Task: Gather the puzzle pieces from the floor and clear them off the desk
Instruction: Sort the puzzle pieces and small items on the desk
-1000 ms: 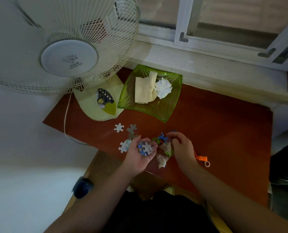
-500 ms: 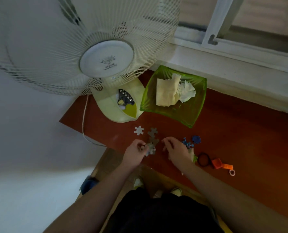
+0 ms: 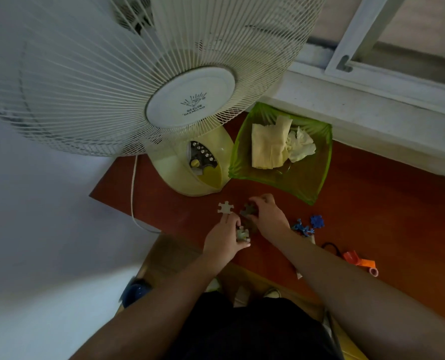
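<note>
On the red-brown desk (image 3: 372, 209) a pale puzzle piece (image 3: 225, 207) lies loose near the fan's base. My left hand (image 3: 225, 239) rests just below it, fingers curled around a small stack of puzzle pieces (image 3: 243, 234). My right hand (image 3: 268, 214) reaches over beside it, and its fingertips pinch a grey puzzle piece (image 3: 248, 210) on the desk. To the right of my right wrist lie several blue puzzle pieces (image 3: 307, 226).
A big white fan (image 3: 190, 107) with its yellow base (image 3: 190, 172) and cord (image 3: 133, 198) fills the left. A green dish (image 3: 307, 183) holds tissues. A black hair band (image 3: 332, 248) and an orange clip (image 3: 356, 259) lie at the right. Below the desk edge are my legs.
The camera has swung closer to the fan. My right hand has left the blue pieces and moved left onto the grey piece. My left hand still holds its stack.
</note>
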Demonstrator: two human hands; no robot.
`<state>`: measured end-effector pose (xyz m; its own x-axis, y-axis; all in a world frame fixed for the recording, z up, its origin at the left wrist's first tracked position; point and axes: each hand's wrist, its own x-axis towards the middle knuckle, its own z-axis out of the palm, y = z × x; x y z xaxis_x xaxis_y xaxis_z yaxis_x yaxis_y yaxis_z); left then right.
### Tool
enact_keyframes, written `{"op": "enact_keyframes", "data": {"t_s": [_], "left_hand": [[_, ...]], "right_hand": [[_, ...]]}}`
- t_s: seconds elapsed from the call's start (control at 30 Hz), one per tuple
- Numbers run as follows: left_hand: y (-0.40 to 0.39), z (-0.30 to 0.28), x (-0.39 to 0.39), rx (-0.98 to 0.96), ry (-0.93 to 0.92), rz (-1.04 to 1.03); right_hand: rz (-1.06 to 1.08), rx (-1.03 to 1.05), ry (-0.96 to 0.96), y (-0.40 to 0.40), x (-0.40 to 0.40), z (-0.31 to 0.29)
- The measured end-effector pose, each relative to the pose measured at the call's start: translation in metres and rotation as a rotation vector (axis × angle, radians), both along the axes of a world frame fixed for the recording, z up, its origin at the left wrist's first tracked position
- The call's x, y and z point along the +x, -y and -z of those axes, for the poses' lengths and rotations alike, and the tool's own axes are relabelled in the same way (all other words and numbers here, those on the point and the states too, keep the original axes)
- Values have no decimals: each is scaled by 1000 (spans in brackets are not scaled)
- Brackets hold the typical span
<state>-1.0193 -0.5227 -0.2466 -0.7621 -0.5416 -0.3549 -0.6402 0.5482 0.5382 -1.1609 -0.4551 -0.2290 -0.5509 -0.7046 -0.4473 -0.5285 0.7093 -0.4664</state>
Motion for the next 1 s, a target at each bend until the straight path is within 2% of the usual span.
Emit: {"op": "enact_keyframes", "data": {"t_s": [0.17,0.27,0.43,0.5,0.6,0.7,0.8,1.0], "left_hand": [[10,3,9,-59,-52,-12],[23,7,14,-43,-85,1],[42,12,11,-67,-123,-57],[46,12,4,-139,-121,-71],[49,13,-6,-237,-35,-13],[47,16,-11,-299,68,51],[47,19,-14,-296,118,57],[54,21,-15,-262,76,29]], "right_hand": [[-17,49,-68,8,-4,2],[15,-33,-33,5,-8,2],[186,-175,40,-9,-10,7],[108,-162,36,-13,-9,9],[-83,-27,72,-14,0,8],[-186,70,9,-12,8,9],[-159,83,-29,-9,10,8],[9,-34,33,-18,9,6]]}}
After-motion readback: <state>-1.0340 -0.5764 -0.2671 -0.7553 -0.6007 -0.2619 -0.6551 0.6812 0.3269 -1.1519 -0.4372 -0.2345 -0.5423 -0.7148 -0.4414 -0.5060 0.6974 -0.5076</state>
